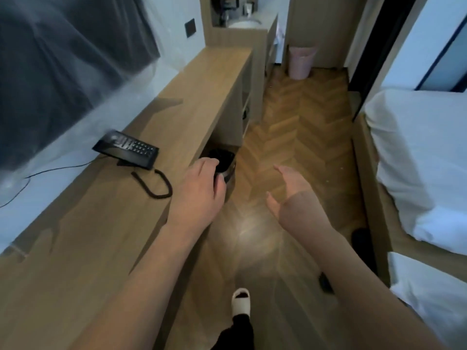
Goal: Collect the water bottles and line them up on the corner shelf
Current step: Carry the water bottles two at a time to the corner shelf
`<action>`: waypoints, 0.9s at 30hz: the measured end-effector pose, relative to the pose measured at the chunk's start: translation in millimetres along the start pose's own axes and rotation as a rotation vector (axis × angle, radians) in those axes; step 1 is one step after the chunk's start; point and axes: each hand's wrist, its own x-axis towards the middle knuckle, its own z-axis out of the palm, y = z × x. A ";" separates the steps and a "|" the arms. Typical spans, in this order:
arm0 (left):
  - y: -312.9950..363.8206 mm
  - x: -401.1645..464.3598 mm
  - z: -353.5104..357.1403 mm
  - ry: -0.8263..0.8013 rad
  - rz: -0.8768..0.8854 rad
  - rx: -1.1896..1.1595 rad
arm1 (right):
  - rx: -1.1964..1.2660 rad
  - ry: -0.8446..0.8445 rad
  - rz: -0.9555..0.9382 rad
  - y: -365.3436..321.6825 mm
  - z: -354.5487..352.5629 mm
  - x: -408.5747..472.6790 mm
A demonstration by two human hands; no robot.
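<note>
Wooden desk beside floor — left hand fingers hidden, grip unclear; right hand open, blurred.

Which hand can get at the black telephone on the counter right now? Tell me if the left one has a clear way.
Probably yes. The left hand hovers by the counter edge, beside the telephone; only its coiled cord lies between. The right hand is out over the floor.

Wooden counter with black telephone (corded)
</note>
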 end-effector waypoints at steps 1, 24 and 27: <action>3.0 19.8 12.5 -0.003 0.016 -0.007 | -0.004 0.004 0.008 10.4 -4.8 17.3; 145.5 550.7 310.5 -0.152 0.228 -0.094 | -0.022 0.138 0.226 284.4 -155.1 496.4; 169.1 626.2 341.7 -0.155 0.228 -0.069 | -0.010 0.134 0.221 320.9 -183.7 572.7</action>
